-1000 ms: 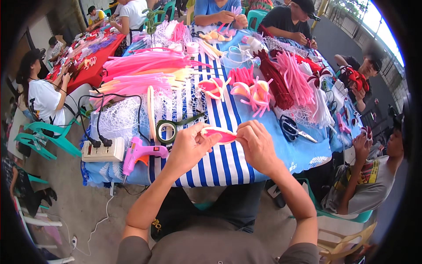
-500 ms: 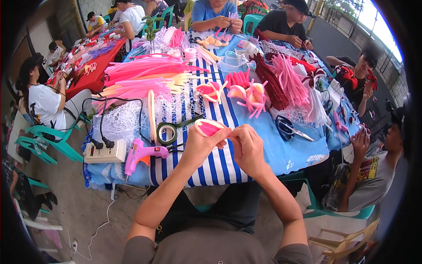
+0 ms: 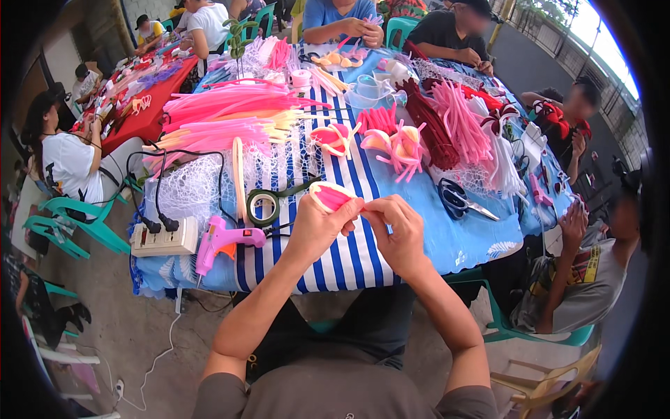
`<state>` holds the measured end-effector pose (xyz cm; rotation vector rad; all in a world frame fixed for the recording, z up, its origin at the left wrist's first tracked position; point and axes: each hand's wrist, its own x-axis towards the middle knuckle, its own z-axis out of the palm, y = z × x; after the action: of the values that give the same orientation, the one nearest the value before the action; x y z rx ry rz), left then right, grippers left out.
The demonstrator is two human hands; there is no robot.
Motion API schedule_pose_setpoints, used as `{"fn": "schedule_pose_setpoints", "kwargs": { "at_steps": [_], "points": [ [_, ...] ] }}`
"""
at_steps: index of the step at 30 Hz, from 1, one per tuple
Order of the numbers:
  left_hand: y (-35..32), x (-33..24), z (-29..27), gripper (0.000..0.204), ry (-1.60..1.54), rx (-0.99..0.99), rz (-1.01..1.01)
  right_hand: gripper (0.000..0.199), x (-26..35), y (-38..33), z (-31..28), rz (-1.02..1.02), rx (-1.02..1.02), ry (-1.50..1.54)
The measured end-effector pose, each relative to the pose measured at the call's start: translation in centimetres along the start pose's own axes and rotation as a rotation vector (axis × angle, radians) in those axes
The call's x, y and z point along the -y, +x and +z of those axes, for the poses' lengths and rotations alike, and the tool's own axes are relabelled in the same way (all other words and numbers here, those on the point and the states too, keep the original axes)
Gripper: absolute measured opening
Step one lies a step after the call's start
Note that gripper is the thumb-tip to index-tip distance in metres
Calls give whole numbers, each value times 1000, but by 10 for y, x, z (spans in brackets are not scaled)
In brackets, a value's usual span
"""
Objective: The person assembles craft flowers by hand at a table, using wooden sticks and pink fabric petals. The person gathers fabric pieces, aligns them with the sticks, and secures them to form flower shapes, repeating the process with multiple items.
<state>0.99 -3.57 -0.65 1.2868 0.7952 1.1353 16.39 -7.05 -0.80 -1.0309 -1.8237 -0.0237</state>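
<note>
A pink pipe-cleaner petal with a cream edge (image 3: 328, 198) is in my left hand (image 3: 313, 230), closed round it above the table's near edge. My right hand (image 3: 396, 234) pinches at the petal's narrow end, close against my left thumb. The fingers hide that end. Beyond my hands lie finished pink and cream flowers (image 3: 333, 141) and another group of pink flowers (image 3: 399, 148). Left of my hands are a roll of dark green tape (image 3: 263, 208) and a pink glue gun (image 3: 222, 246).
Bundles of pink pipe cleaners (image 3: 223, 105) cover the table's left part. A power strip (image 3: 165, 237) with black cords stands at the left edge. Scissors (image 3: 464, 202) lie at the right, near dark red pipe cleaners (image 3: 429, 129). Several people sit around the table.
My right hand has shifted slightly right and its fingers have turned a little, still pinching. The petal stays in my left hand, almost unmoved.
</note>
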Motion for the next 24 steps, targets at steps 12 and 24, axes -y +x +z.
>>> {"fn": "schedule_pose_setpoints", "kwargs": {
  "at_steps": [12,24],
  "points": [
    [-2,-3,3,18,52,-26,13,20,5,3,-6,109,50,71],
    [-1,0,6,22,36,-62,36,16,5,7,-8,50,36,21]
  ]
}}
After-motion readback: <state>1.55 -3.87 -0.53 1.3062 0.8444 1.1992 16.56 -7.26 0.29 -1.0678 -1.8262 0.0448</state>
